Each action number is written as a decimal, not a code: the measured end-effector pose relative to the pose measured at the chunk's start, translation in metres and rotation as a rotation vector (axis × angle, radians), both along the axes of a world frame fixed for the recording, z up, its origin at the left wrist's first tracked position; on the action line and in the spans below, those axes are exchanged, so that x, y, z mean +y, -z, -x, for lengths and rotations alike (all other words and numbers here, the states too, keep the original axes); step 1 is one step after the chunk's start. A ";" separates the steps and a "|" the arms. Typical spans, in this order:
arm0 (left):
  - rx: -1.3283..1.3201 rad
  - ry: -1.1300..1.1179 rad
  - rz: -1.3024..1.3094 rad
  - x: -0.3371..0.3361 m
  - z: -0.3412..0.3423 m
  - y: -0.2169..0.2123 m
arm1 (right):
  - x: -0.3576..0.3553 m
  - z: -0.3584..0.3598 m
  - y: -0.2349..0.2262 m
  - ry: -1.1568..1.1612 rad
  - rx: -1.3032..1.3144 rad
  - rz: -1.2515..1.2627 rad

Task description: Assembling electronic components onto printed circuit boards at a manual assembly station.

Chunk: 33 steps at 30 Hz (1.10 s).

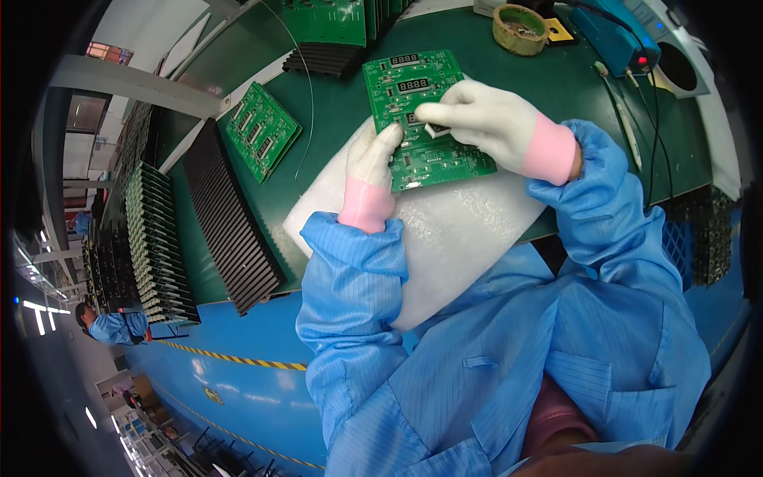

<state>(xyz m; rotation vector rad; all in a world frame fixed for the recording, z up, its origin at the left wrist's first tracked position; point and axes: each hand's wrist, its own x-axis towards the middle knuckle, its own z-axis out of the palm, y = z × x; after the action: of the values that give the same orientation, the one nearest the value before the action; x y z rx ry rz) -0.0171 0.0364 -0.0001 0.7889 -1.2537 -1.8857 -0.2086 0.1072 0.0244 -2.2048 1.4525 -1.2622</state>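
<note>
A green circuit board (437, 167) lies over a sheet of white foam wrap (469, 230) on the green-topped bench. Black digit displays (412, 85) sit in a column along it. My left hand (372, 163), in a white glove with a pink cuff, grips the board's left edge, its thumb resting on the face. Gloved the same way, my right hand (486, 119) reaches over the board from the right. Its thumb and fingers pinch a small digit display (435, 129) with a white side, low over the board; my fingers partly cover it.
Another board (264, 131) lies to the left, beside a black slotted rack (230, 215). More boards stand upright at the back (326, 20). At the back right are a round tub (520, 30), a blue soldering station (616, 40) with cables, and a white pen-like tool (624, 119).
</note>
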 end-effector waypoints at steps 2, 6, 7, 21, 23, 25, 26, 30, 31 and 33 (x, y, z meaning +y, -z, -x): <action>0.050 0.017 -0.047 -0.004 0.000 0.005 | 0.000 -0.002 0.002 -0.007 0.038 0.015; 0.105 0.035 -0.100 -0.007 0.000 0.009 | 0.001 -0.006 0.004 -0.014 0.113 0.052; 0.109 0.037 -0.104 -0.007 0.000 0.009 | 0.001 -0.006 0.004 -0.015 0.131 0.062; 0.098 0.016 -0.116 -0.005 0.001 0.008 | 0.002 -0.013 0.007 0.029 0.290 0.136; 0.095 0.009 -0.122 -0.005 0.001 0.008 | 0.003 -0.014 0.006 0.054 0.345 0.131; 0.094 0.006 -0.125 -0.005 0.002 0.008 | 0.003 -0.014 0.006 0.066 0.373 0.128; 0.092 0.003 -0.125 -0.005 0.002 0.008 | 0.004 -0.014 0.005 0.070 0.391 0.131; 0.088 -0.005 -0.124 -0.006 0.001 0.010 | 0.004 -0.014 0.005 0.081 0.444 0.139; 0.086 0.006 -0.125 -0.007 0.000 0.011 | 0.004 -0.014 0.005 0.086 0.451 0.146; 0.083 0.026 -0.125 -0.008 -0.001 0.012 | 0.004 -0.015 0.006 0.095 0.465 0.162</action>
<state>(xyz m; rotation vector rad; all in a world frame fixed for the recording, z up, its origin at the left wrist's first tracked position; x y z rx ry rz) -0.0157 0.0279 -0.0118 0.7539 -1.1093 -2.0123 -0.1935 0.1110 0.0188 -2.6995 1.6792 -0.9594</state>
